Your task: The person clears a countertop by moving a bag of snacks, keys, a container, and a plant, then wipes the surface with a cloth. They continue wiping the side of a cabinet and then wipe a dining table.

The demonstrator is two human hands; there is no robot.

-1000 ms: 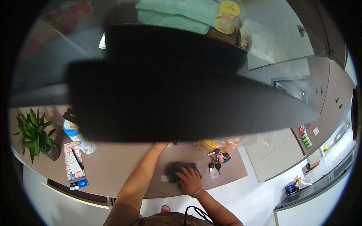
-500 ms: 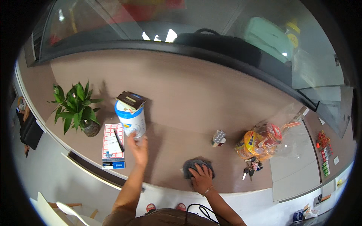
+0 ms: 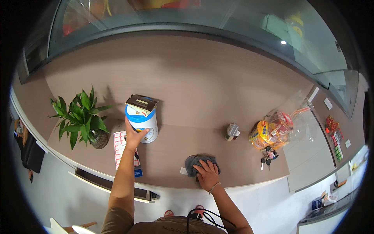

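Note:
A white tin with a blue rim (image 3: 152,134) stands at the back left of the desk. My left hand (image 3: 134,136) wraps its near left side, thumb across the front and fingers round the side, partly hidden. On its lid lie a flat dark brown box (image 3: 142,102) and a pale packet. Toward the front edge my right hand (image 3: 206,174) grips a bunched grey cloth (image 3: 191,163) from above against the desktop, fingers spread over it. A red-and-white label sheet (image 3: 119,150) with a dark pen lies beneath my left forearm, partly covered.
A leafy potted plant (image 3: 83,119) stands left of the tin. To the right are small containers (image 3: 232,132), a bagged orange package (image 3: 269,130) and keys (image 3: 268,158). A drawer (image 3: 105,183) juts out below the front left edge; glass-fronted cabinets (image 3: 187,29) hang above.
My left hand has gone from touching the tin's lower front to wrapping its left side. The tin stands more upright in view. My right hand stays on the cloth; the view has shifted.

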